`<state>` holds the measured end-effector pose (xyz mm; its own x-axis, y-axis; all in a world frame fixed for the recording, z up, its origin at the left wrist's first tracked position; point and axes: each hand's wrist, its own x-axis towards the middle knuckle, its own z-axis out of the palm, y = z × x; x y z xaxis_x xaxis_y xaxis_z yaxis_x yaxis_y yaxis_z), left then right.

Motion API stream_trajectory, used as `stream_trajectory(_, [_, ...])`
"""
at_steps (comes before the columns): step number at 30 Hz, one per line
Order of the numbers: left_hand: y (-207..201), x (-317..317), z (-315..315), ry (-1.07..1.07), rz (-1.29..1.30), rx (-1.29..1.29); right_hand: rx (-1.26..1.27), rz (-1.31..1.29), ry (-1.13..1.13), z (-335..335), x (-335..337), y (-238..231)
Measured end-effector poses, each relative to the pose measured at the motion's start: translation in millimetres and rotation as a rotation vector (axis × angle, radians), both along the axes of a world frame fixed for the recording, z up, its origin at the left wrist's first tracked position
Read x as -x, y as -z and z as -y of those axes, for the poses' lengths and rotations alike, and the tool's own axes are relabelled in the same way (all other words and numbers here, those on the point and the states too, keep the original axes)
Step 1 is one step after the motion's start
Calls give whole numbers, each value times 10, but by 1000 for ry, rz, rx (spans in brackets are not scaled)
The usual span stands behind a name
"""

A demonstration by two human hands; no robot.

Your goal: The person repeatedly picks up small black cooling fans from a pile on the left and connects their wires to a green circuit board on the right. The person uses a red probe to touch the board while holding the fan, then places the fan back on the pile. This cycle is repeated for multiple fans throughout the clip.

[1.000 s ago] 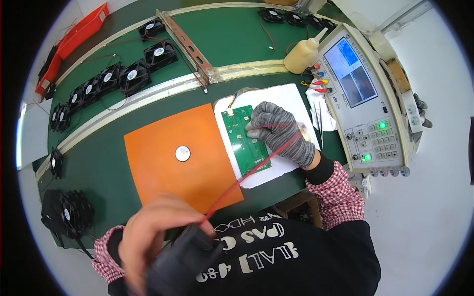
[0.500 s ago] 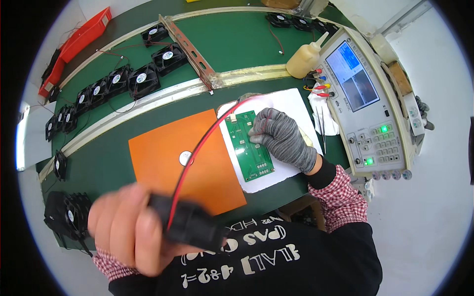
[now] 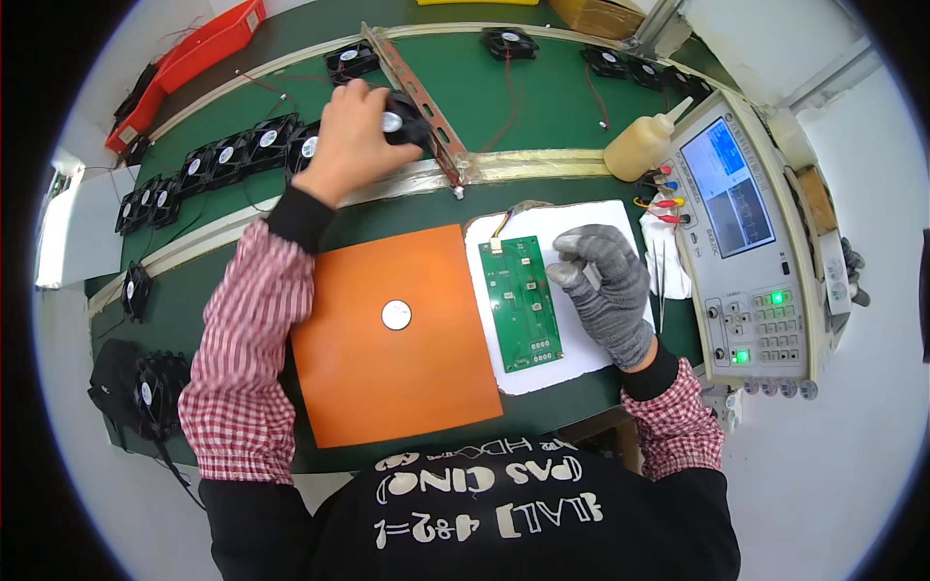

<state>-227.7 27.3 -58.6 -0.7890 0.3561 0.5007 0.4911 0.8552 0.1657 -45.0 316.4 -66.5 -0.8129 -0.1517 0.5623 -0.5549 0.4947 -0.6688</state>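
Observation:
My bare left hand (image 3: 356, 136) reaches to the far side of the bench, its fingers and thumb around a black cooling fan (image 3: 405, 118). The hand covers part of that fan. My right hand (image 3: 603, 286), in a grey striped glove, hovers at the right edge of a green circuit board (image 3: 524, 315). Its fingers are curled, with a gap between thumb and forefinger and nothing visible there. The board lies on a white pad (image 3: 581, 366), with a small cable plugged into its far end. An orange sheet (image 3: 387, 387) with a round white sticker (image 3: 396, 315) lies left of it.
Several black fans (image 3: 226, 155) line the far left, beside an upright metal strip (image 3: 426, 107). Another fan (image 3: 509, 43) stands beyond the strip. On the right are a yellowish squeeze bottle (image 3: 639, 145), tweezers (image 3: 661, 290) and a test instrument (image 3: 736, 242). Red bins (image 3: 208, 44) sit far left.
My left hand has moved from near my body to the far row and grips a fan there. The fan it held now appears beyond the metal strip. My right hand has come off the board.

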Motion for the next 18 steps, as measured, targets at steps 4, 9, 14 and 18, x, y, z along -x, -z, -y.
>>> stream_trajectory(4, [-403,-1153,-338,743,131,-282,-318,-259,-149,160,-86,-267])
stream_trajectory(9, [-579,-1879,6,865,27,64,-368,-337,-262,245,-202,-188])
stream_trajectory(14, [-739,-1613,669,-91,-390,-43,-601,-202,102,64,17,-252])
stream_trajectory(18, [-558,-1669,672,-113,-289,-199,-355,36,41,21,44,-86])
